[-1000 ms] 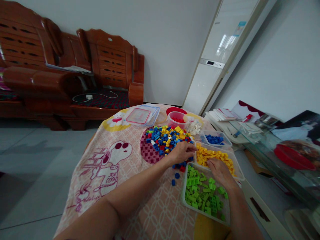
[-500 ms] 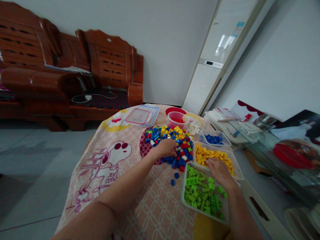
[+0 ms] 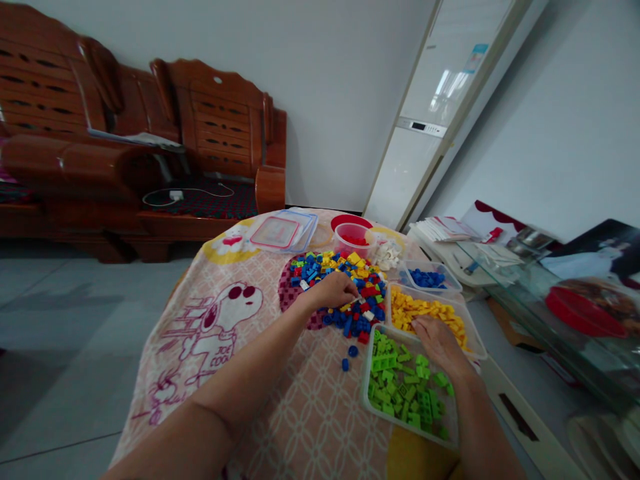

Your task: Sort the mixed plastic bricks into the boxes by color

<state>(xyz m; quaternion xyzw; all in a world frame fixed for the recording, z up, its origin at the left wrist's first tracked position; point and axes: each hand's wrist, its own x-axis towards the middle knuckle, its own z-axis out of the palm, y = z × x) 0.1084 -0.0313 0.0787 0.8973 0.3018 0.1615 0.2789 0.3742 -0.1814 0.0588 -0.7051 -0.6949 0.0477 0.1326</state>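
My left hand (image 3: 336, 292) rests on a mixed pile of coloured bricks (image 3: 345, 283) on the cloth-covered table, its fingers curled in a pinch on a small piece I cannot make out. My right hand (image 3: 439, 341) lies flat, fingers spread, over the edge between the tray of green bricks (image 3: 406, 387) and the tray of yellow bricks (image 3: 425, 312).
A tray of blue bricks (image 3: 427, 277), a tub of red bricks (image 3: 353, 238), white pieces (image 3: 388, 255) and stacked lids (image 3: 281, 232) sit at the table's far side. Two blue bricks (image 3: 350, 357) lie loose. A wooden sofa (image 3: 150, 153) stands left, a glass table (image 3: 550, 293) right.
My left hand drew back from the yellow tray's edge to the left onto the mixed pile and pinched its fingers there. My right hand stayed put.
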